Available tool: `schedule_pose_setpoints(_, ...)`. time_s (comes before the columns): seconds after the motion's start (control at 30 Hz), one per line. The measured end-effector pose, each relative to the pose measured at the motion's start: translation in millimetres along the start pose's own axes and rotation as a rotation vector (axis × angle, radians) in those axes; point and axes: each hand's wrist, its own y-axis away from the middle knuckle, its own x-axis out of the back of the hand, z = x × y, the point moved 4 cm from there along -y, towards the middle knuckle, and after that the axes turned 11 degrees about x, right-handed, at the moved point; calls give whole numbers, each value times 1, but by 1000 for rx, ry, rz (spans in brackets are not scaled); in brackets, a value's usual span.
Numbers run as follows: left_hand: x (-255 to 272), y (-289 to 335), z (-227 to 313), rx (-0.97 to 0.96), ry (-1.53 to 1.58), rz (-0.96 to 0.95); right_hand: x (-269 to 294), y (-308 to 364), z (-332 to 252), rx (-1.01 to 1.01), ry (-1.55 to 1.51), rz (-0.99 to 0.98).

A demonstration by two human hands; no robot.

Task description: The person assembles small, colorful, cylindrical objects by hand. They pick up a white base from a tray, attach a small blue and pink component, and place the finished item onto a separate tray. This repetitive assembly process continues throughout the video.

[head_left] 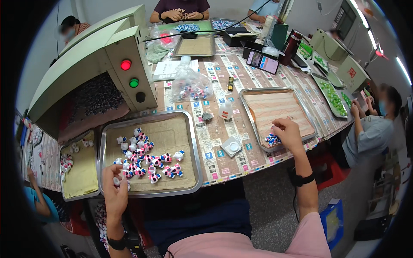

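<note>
Small glossy figurines in white, pink and blue (154, 160) are gathered in loose clusters on the tan lining of a large silver metal tray (196, 146), set at the near edge of the desk (219, 79). At the tray's near left corner, small rounded white pieces are held in the curled fingers of the left hand (115, 194). The right hand (289, 133) is placed above the near edge of a second metal tray with a pale brown lining (275, 103); its thumb and fingertips are drawn together over a small heap of blue-and-white pieces (272, 139), but whether one is gripped cannot be told. For clean handling, one piece is best taken at a time by its sides, with the heap left undisturbed and the left hand's grip kept light. Between the trays, a small white bottle with a red label (225, 111) and a white square holder with a round centre (232, 146) are best kept clear of the sleeves and wrists.
</note>
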Motion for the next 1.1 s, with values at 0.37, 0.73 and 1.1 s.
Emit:
schedule_pose_setpoints(0.37, -95, 49, 69, 493, 1020, -954, -25, 33, -90, -289, -888, -277)
schedule_pose_setpoints(0.73, -128, 59, 77, 668, 1250, -1017, -52, 30, -124, -21, -632, -268)
schedule_pose_setpoints(1.1, -127, 67, 78, 686, 1160, -1035, -68, 16, -132, 346, -38, -203)
